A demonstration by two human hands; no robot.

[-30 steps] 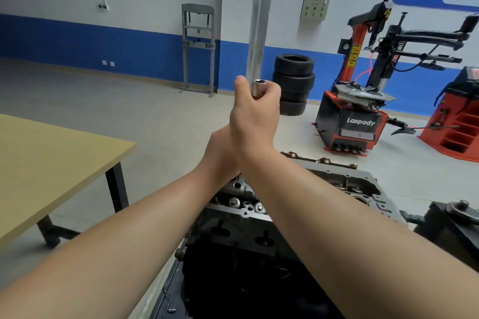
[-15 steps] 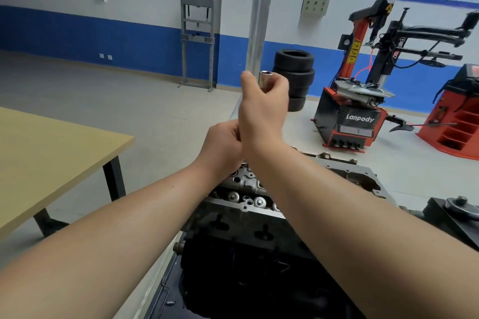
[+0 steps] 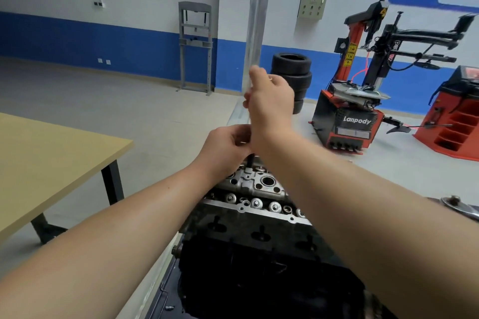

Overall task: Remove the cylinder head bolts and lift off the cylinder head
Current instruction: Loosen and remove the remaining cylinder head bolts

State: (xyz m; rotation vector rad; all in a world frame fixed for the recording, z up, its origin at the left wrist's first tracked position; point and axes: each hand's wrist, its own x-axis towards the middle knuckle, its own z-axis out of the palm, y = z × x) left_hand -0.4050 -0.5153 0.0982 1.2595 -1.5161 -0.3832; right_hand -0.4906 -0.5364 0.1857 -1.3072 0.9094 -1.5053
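The silver cylinder head (image 3: 256,185) sits on top of the black engine block (image 3: 259,254) just below my hands. A thin dark tool shaft (image 3: 250,160) stands upright on the head. My left hand (image 3: 228,146) grips the shaft low down, fingers curled round it. My right hand (image 3: 270,103) is higher, blurred, with fingers curled round the tool's upper end, which it hides almost fully. Several bolt heads and washers (image 3: 256,202) line the head's near edge.
A wooden table (image 3: 51,158) stands at the left. A grey metal post (image 3: 256,21) rises behind my hands, with stacked tyres (image 3: 293,70) beside it. A red tyre changer (image 3: 355,122) and a red machine (image 3: 458,124) stand at the right. A metal fixture (image 3: 456,204) lies by my right forearm.
My right hand has turned round the tool's top and is now blurred, and the socket end seen above it before is hidden. My left hand keeps its grip lower on the shaft.
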